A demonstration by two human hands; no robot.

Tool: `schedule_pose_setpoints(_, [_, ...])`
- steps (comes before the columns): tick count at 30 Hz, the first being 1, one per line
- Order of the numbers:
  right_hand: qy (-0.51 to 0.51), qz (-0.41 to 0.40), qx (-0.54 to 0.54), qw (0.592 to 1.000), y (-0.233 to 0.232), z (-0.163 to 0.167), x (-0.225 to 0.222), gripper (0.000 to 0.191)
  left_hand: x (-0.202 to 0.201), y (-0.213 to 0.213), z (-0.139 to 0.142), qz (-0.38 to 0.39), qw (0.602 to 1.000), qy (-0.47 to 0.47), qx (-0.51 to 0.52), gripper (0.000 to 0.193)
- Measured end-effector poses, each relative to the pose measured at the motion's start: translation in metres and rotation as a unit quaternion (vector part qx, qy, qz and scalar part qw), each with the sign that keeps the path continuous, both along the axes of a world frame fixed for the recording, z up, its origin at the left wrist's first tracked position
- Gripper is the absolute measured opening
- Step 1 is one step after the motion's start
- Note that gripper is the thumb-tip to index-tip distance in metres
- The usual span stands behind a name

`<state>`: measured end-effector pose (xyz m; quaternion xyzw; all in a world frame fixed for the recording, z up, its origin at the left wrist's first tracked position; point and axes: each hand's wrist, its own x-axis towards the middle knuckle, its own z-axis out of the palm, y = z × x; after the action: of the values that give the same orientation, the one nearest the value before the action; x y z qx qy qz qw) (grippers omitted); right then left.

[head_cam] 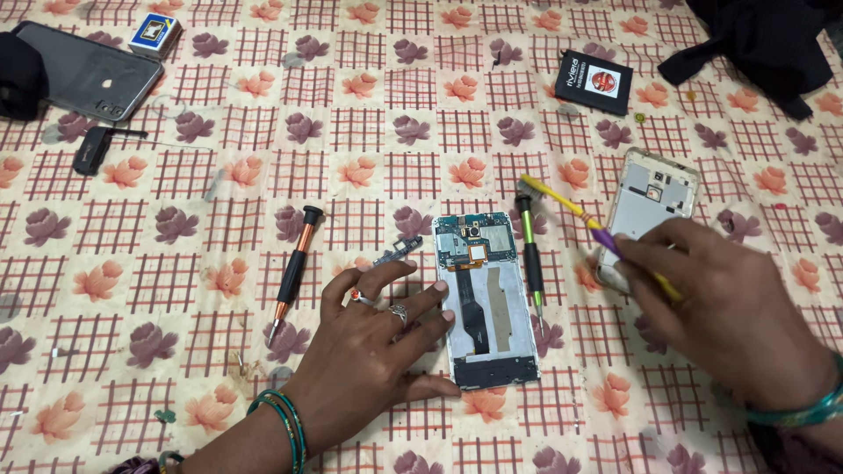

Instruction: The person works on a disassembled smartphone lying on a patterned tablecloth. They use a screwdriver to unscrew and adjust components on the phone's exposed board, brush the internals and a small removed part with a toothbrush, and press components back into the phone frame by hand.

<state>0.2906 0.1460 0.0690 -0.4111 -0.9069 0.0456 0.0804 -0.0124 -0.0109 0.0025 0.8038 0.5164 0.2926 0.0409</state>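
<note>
Steadying the opened phone (486, 298) at centre frame, my left hand (373, 351) lies flat and open against its edge, while my right hand (720, 303) grips a toothbrush (580, 219) at right.

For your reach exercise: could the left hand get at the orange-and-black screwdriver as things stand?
Probably yes. The left hand rests on the opened phone, and the orange-and-black screwdriver lies just beside it on bare cloth, nothing between.

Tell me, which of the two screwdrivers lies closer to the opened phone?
The green-shafted screwdriver, lying right beside the opened phone on its right edge. The orange-shafted screwdriver lies farther off, beyond the left hand.
</note>
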Motion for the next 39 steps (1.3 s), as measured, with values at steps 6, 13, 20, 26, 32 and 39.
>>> schedule_pose_setpoints(6, [0.051, 0.009, 0.005, 0.999, -0.030, 0.003, -0.012, 0.031, 0.000, 0.000, 0.001, 0.000, 1.000, -0.002, 0.003, 0.057])
schedule_pose_setpoints(13, [-0.028, -0.038, -0.004, 0.999, -0.021, 0.011, -0.004, 0.031, 0.001, 0.000, 0.001, 0.002, 1.000, 0.004, 0.012, 0.058])
schedule_pose_setpoints(20, [0.010, 0.001, -0.038, 0.999, -0.030, -0.007, -0.020, 0.036, 0.000, 0.000, 0.003, 0.004, 1.000, 0.008, 0.015, 0.056])
schedule_pose_setpoints(26, [-0.027, 0.013, -0.027, 0.999, -0.045, -0.017, -0.013, 0.036, -0.001, 0.000, 0.003, 0.005, 1.000, 0.006, 0.013, 0.056])
schedule_pose_setpoints(32, [-0.153, 0.068, -0.030, 0.985, -0.060, -0.051, 0.000, 0.042, 0.000, 0.000, 0.003, 0.005, 1.000, 0.009, 0.009, 0.056])
schedule_pose_setpoints(39, [-0.274, 0.053, -0.065, 0.958, -0.105, -0.080, 0.036, 0.044, 0.000, 0.000, 0.003, 0.006, 1.000, 0.010, 0.015, 0.056])
